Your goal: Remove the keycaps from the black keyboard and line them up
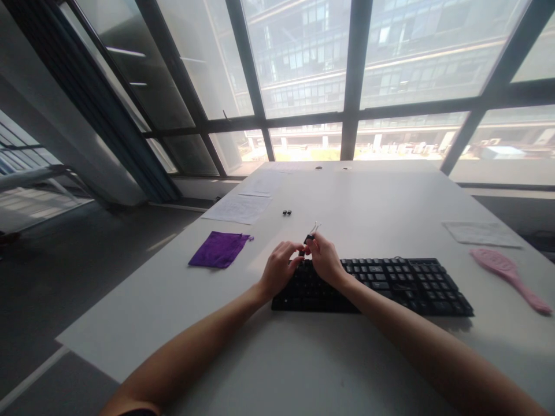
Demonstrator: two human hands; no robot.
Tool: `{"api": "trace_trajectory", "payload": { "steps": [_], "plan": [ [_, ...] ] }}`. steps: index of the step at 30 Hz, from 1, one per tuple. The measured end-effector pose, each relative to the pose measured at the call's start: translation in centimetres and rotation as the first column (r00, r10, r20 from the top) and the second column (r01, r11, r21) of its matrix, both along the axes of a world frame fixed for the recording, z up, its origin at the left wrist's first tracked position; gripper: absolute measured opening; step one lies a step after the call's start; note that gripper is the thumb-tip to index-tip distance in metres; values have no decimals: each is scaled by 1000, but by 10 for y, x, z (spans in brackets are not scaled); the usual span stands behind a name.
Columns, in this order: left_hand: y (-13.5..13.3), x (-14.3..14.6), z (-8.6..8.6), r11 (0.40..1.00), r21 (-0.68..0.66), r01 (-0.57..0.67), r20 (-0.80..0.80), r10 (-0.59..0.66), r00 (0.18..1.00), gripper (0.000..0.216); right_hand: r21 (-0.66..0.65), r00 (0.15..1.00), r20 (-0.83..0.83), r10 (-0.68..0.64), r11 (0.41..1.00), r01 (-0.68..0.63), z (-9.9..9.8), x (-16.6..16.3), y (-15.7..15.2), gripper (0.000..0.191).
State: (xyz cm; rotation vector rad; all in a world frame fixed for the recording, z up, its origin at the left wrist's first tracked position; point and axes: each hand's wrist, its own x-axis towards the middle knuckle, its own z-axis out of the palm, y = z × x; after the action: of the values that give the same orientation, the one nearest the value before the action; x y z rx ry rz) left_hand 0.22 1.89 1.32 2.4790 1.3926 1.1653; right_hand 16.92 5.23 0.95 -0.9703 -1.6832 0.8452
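Observation:
Both my hands meet above the left part of a black keyboard (403, 283). My right hand (326, 260) is closed around a keycap puller (309, 237) with a black handle; its two thin pale wire prongs stick up and away from me. The fingers of my left hand (280, 264) pinch a small black piece (302, 253) just below the puller. It looks like a keycap, but the fingers partly cover it. Two small black keycaps (287, 212) lie on the white table beyond my hands. My forearms hide part of the keyboard's near edge.
To the left lies a purple drawstring pouch (220, 249), with white paper sheets (238, 208) behind it. A pink hairbrush (511, 277) and a flat clear packet (481, 234) rest at the right. The table's far end meets large windows.

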Motion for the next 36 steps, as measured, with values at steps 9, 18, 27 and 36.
{"api": "trace_trajectory", "payload": {
  "steps": [9,18,27,36],
  "plan": [
    [22,-4,9,1000,17,25,65,-27,998,9,-72,993,-95,-66,996,60,-2,-1,5,23],
    [149,-39,-15,959,-98,-268,-69,262,963,15,-79,994,-92,-55,996,48,-3,-2,5,22],
    [190,-39,-25,943,-66,-326,-145,314,938,9,-90,995,-98,-14,996,5,-3,-2,5,23],
    [203,-39,-26,931,-38,-363,-155,353,923,7,-94,993,-114,-1,995,-10,-4,-2,5,22]
  ]
}}
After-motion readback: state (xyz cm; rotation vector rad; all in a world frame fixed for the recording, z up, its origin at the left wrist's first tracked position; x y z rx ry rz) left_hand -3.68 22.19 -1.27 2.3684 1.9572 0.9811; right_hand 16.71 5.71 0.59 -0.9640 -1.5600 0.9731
